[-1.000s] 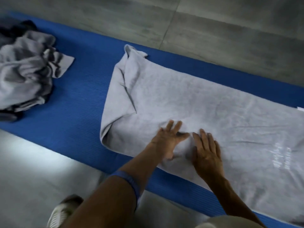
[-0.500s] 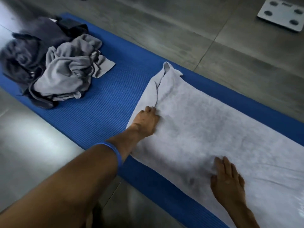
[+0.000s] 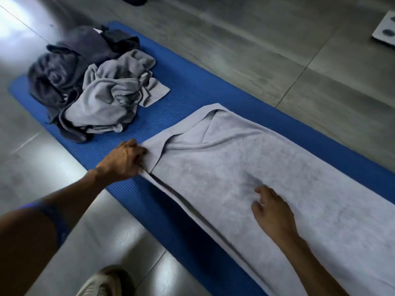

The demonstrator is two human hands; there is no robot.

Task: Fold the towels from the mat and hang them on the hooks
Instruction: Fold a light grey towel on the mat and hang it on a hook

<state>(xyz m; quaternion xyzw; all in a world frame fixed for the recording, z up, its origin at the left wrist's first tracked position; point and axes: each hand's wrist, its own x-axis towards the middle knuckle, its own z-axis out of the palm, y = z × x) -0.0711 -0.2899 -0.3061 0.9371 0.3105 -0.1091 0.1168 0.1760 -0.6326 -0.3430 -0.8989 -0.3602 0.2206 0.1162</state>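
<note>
A long light-grey towel (image 3: 267, 167) lies spread along the blue mat (image 3: 183, 99), its left end folded over itself. My left hand (image 3: 124, 160) grips the towel's near left corner, fingers curled on the cloth. My right hand (image 3: 270, 212) rests on the middle of the towel with fingers relaxed and slightly spread. A crumpled heap of a light-grey towel (image 3: 111, 97) and dark towels (image 3: 64, 69) sits at the mat's left end. No hooks are in view.
Grey tiled floor (image 3: 256, 39) surrounds the mat. A white scale (image 3: 384, 33) lies at the top right edge. A shoe (image 3: 104, 283) shows at the bottom, just off the mat's near edge.
My left hand moved from the towel's folded part to its near left corner and took hold of it, pulling the end leftward. The right hand lifted its fingers slightly.
</note>
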